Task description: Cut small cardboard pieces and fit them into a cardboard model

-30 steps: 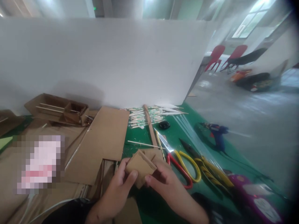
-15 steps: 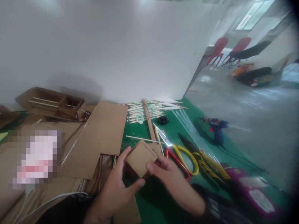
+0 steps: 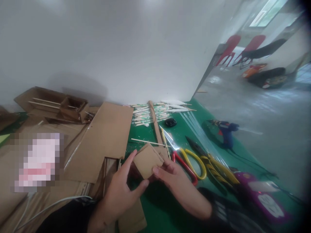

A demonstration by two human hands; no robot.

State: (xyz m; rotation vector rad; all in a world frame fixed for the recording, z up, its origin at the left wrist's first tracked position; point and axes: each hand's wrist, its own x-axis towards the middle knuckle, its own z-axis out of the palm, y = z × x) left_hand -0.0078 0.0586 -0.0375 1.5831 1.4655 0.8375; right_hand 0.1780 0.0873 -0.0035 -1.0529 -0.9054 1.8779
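Note:
A small box of brown cardboard (image 3: 148,161) is between my two hands, with a flat square face turned up and one corner pointing away from me. My right hand (image 3: 178,181) grips its right side, thumb on the top face and fingers underneath. Curved round its left side, my left hand (image 3: 123,184) has a fingertip at the left corner and the thumb by the near corner; its other fingers are hidden. Just right of my right hand lie scissors (image 3: 186,166) with red and yellow handles. A thin stick (image 3: 145,141) lies beyond the box.
Left are cardboard sheets (image 3: 109,129), an open cardboard box (image 3: 51,103) and a white cable (image 3: 55,202). Wrapped sticks (image 3: 143,115) lie by the wall. Right are pliers (image 3: 213,168), clear glue sticks (image 3: 201,136), a blue glue gun (image 3: 227,132) and a purple object (image 3: 259,194).
The box has shifted slightly right and away from me in my hands. The left thumb has slid a little off its near corner. The whole view has tilted slightly.

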